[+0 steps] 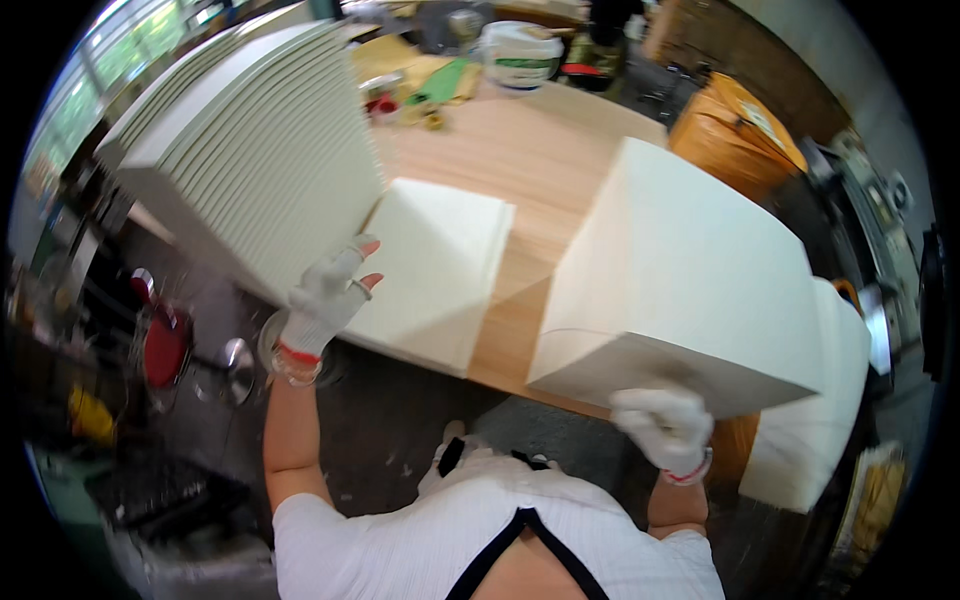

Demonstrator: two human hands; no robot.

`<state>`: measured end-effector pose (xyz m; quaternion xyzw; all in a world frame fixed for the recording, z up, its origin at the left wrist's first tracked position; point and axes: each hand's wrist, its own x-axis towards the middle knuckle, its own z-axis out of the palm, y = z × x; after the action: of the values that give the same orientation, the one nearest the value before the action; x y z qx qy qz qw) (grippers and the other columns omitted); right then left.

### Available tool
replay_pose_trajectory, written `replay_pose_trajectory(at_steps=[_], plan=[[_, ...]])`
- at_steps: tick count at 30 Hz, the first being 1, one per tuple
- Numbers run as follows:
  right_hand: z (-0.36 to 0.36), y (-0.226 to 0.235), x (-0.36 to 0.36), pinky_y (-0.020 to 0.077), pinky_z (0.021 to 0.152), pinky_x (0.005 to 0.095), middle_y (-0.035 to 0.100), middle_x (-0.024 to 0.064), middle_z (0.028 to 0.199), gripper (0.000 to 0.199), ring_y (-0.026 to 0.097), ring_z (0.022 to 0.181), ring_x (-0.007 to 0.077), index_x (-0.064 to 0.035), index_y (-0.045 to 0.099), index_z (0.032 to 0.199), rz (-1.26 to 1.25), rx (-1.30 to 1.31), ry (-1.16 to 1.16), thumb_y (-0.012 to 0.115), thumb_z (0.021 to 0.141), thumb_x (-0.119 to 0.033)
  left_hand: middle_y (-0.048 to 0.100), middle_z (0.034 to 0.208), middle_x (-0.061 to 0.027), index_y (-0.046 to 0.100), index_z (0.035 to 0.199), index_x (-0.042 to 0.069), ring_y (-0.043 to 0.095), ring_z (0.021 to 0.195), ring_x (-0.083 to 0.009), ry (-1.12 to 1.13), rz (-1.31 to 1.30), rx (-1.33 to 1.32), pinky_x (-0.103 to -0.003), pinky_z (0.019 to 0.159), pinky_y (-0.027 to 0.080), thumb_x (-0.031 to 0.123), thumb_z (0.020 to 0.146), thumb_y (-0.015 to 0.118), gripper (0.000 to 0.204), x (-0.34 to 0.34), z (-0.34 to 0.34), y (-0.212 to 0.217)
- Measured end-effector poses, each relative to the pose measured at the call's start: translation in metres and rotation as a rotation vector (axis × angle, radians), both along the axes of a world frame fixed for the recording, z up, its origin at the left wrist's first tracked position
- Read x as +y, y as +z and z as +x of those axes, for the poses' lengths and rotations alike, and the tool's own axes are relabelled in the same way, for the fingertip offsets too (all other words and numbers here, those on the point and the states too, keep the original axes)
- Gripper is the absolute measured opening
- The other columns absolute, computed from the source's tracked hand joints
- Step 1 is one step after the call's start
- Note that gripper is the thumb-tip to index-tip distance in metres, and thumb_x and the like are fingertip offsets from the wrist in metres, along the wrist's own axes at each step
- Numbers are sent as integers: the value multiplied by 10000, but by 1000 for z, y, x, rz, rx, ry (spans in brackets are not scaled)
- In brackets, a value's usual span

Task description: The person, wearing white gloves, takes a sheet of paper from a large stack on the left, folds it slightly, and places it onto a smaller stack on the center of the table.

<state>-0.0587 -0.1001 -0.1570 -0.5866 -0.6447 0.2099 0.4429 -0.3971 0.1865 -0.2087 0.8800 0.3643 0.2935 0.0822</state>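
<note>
My left hand (333, 285), in a white glove with bare thumb and fingertip showing, is open over the near left corner of a low stack of white sheets (430, 265). Its thumb and finger are spread apart. To its left, a tall set of white sheets (270, 150) stands in stepped, fanned layers. My right hand (663, 425), gloved in white, is beside the near face of a high block of white sheets (690, 260). Its fingers look curled but are smeared by motion, so their grip is unclear.
The wooden table (560, 130) carries the stacks. At its back are a white bucket (520, 55), tape rolls (430, 118) and a green scrap (443, 80). An orange bag (735, 135) sits behind the right block. A red stool (165, 345) stands on the floor at left.
</note>
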Motion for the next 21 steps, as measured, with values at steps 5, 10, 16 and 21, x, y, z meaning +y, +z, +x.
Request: replay_pose_trajectory(at_steps=[5, 10, 16, 21], plan=[[117, 8, -75, 553, 728, 335, 709, 139, 952, 196, 675, 824, 237, 33, 671, 1118, 833, -316, -1039, 624, 947, -50, 691, 1183, -178, 637, 1153, 30, 676, 1087, -358, -696, 317, -170, -454, 947, 542, 74, 794, 781, 390, -58, 125, 127], [184, 5, -124, 526, 801, 355, 694, 115, 968, 236, 676, 885, 257, -62, 661, 1091, 249, -412, -1242, 586, 997, -265, 697, 1153, -173, 638, 1089, 40, 685, 1045, -353, -1184, 353, -61, -476, 954, 537, 93, 783, 783, 342, -127, 258, 185], [199, 36, -124, 454, 626, 390, 558, 111, 721, 295, 580, 678, 284, -21, 624, 870, 490, -754, -930, 644, 948, -304, 693, 1090, -122, 644, 1075, 48, 671, 992, -336, -1115, 223, 400, -427, 807, 546, 104, 800, 720, 290, -189, 367, 186], [197, 69, -89, 421, 585, 390, 476, 103, 658, 205, 512, 613, 274, -16, 613, 833, 650, -798, -861, 644, 931, -194, 657, 964, -120, 643, 983, 41, 639, 881, -361, -1063, 169, 395, -425, 766, 531, 47, 793, 632, 190, -192, 406, 172]])
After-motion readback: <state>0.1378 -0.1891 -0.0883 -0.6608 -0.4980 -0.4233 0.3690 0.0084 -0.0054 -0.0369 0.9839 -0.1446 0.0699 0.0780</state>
